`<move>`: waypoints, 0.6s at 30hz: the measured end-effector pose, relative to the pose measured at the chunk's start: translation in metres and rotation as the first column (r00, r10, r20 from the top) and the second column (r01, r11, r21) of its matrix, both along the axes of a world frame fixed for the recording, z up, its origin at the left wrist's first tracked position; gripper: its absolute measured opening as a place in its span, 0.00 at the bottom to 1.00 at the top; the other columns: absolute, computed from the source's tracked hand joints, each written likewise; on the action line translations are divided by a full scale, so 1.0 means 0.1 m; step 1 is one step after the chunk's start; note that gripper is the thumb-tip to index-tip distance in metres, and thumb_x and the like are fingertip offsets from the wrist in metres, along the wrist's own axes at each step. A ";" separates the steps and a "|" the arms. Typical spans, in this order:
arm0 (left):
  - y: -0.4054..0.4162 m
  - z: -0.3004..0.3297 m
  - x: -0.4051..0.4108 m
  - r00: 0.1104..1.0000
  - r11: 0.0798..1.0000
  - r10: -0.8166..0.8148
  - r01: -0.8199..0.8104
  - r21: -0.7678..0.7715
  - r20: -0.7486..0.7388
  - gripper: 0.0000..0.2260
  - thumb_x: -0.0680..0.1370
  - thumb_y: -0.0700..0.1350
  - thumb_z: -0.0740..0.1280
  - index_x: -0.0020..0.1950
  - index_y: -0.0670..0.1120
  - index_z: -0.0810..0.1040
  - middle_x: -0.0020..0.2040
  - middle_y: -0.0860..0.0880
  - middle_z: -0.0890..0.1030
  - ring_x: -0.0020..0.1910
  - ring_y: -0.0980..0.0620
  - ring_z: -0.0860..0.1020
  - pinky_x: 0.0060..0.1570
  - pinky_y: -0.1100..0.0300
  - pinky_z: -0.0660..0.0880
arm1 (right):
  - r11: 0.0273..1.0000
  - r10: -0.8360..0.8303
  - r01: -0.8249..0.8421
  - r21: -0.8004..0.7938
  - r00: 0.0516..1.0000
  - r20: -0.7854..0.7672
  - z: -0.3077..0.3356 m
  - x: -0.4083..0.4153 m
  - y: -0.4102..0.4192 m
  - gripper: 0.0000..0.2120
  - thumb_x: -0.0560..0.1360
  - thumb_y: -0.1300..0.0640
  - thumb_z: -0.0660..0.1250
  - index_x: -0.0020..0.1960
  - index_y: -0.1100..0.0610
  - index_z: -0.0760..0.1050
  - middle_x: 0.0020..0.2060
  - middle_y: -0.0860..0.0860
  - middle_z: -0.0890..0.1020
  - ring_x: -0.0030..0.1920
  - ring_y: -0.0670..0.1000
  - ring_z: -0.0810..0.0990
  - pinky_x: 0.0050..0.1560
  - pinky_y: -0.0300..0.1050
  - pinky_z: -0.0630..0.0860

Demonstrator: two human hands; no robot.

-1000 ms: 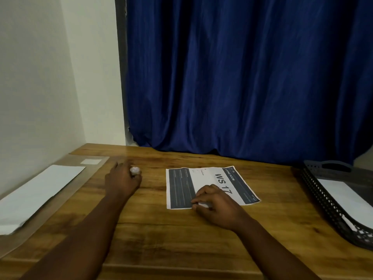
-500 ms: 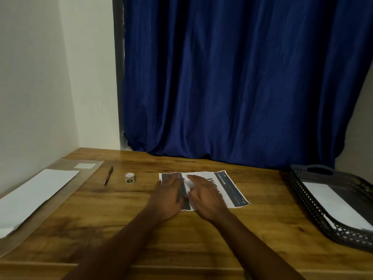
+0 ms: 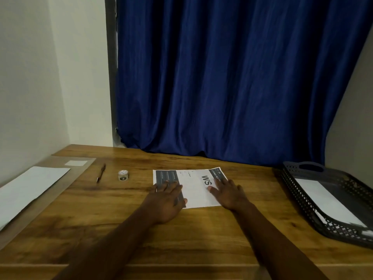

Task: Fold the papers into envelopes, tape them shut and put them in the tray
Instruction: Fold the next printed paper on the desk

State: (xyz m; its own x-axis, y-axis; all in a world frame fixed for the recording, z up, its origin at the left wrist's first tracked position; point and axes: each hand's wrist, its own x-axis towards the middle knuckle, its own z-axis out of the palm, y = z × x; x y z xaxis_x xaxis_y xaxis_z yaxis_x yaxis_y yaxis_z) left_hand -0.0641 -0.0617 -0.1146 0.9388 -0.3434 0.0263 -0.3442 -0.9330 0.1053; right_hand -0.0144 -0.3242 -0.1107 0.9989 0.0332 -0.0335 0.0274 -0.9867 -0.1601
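A folded printed paper with dark bands and large letters lies flat on the wooden table, in the middle. My left hand rests flat on its left part, fingers straight. My right hand presses flat on its right part. A small roll of tape stands on the table left of the paper, apart from both hands. At the right stands a dark perforated tray holding a white folded sheet.
A pen lies left of the tape roll. A white sheet rests on a clear mat along the left wall. A blue curtain hangs behind the table's far edge.
My left hand left the tape roll, which now stands alone, and came onto the paper. Both hands then spread apart across the paper, the right one sliding to its right side.
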 end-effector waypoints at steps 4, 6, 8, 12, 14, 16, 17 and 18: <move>0.01 -0.01 -0.02 1.000 1.000 0.005 -0.005 -0.017 -0.002 0.33 0.83 0.68 0.45 0.85 0.54 0.49 0.85 0.52 0.47 0.84 0.47 0.45 0.81 0.41 0.43 | 0.973 -0.230 0.222 0.066 0.962 0.147 -0.04 -0.04 -0.17 0.39 0.79 0.27 0.48 0.78 0.52 0.65 0.77 0.55 0.68 0.76 0.58 0.66 0.74 0.63 0.62; 0.01 -0.01 -0.01 1.000 1.000 0.015 -0.015 -0.017 0.000 0.33 0.83 0.68 0.45 0.84 0.55 0.49 0.85 0.52 0.48 0.84 0.47 0.45 0.81 0.40 0.44 | 0.953 -0.297 0.302 0.019 0.920 0.254 -0.03 -0.09 -0.14 0.39 0.77 0.25 0.48 0.71 0.53 0.74 0.69 0.55 0.76 0.68 0.57 0.72 0.67 0.60 0.69; 0.01 -0.01 -0.01 1.000 1.000 0.020 -0.020 -0.015 -0.001 0.33 0.82 0.68 0.46 0.84 0.55 0.49 0.85 0.52 0.48 0.84 0.47 0.45 0.81 0.40 0.44 | 0.929 -0.350 0.371 -0.008 0.884 0.311 0.00 -0.15 -0.09 0.39 0.76 0.25 0.49 0.66 0.53 0.78 0.65 0.56 0.77 0.64 0.57 0.74 0.62 0.58 0.71; 0.00 -0.02 0.01 1.000 0.999 0.028 -0.028 -0.021 0.002 0.33 0.82 0.69 0.46 0.84 0.55 0.49 0.85 0.52 0.48 0.84 0.47 0.46 0.81 0.40 0.44 | 0.907 -0.420 0.407 0.106 0.864 0.277 0.06 -0.22 -0.06 0.31 0.75 0.28 0.60 0.61 0.52 0.76 0.55 0.53 0.80 0.53 0.54 0.79 0.56 0.54 0.79; 0.00 -0.02 0.01 0.999 0.999 0.033 -0.032 -0.022 0.013 0.33 0.82 0.69 0.46 0.84 0.55 0.50 0.85 0.52 0.49 0.84 0.47 0.46 0.81 0.40 0.45 | 0.903 -0.425 0.394 0.173 0.879 0.215 0.09 -0.22 -0.09 0.26 0.74 0.30 0.65 0.56 0.52 0.76 0.48 0.51 0.81 0.47 0.51 0.81 0.53 0.54 0.81; 0.00 -0.03 0.00 0.999 0.999 0.037 -0.037 -0.022 0.018 0.33 0.82 0.68 0.47 0.84 0.55 0.51 0.85 0.52 0.50 0.84 0.47 0.47 0.81 0.40 0.45 | 0.884 -0.437 0.393 0.252 0.887 0.150 0.12 -0.22 -0.13 0.23 0.74 0.32 0.67 0.51 0.52 0.78 0.43 0.50 0.83 0.44 0.51 0.82 0.53 0.54 0.82; 0.00 -0.03 0.00 0.999 0.999 0.040 -0.040 -0.022 0.018 0.33 0.82 0.68 0.47 0.84 0.55 0.51 0.85 0.52 0.50 0.84 0.47 0.47 0.81 0.40 0.45 | 0.875 -0.438 0.390 0.288 0.890 0.128 0.12 -0.22 -0.15 0.21 0.74 0.33 0.68 0.49 0.51 0.80 0.41 0.49 0.84 0.43 0.51 0.83 0.54 0.54 0.82; 0.00 -0.03 -0.01 0.999 0.999 0.043 -0.043 -0.022 0.017 0.33 0.82 0.68 0.47 0.84 0.55 0.51 0.85 0.52 0.50 0.84 0.47 0.47 0.81 0.40 0.46 | 0.865 -0.438 0.383 0.324 0.892 0.113 0.13 -0.22 -0.17 0.20 0.73 0.34 0.70 0.47 0.51 0.80 0.39 0.49 0.84 0.42 0.50 0.83 0.54 0.54 0.81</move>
State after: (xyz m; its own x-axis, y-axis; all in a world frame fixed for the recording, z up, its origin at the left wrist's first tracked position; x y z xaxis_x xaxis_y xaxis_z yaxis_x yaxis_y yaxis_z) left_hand -0.0649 -0.0613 -0.1179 0.9521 -0.3016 0.0501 -0.3056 -0.9446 0.1198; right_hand -0.0365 -0.3408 -0.0978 0.9118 -0.4001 0.0921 -0.3152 -0.8260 -0.4673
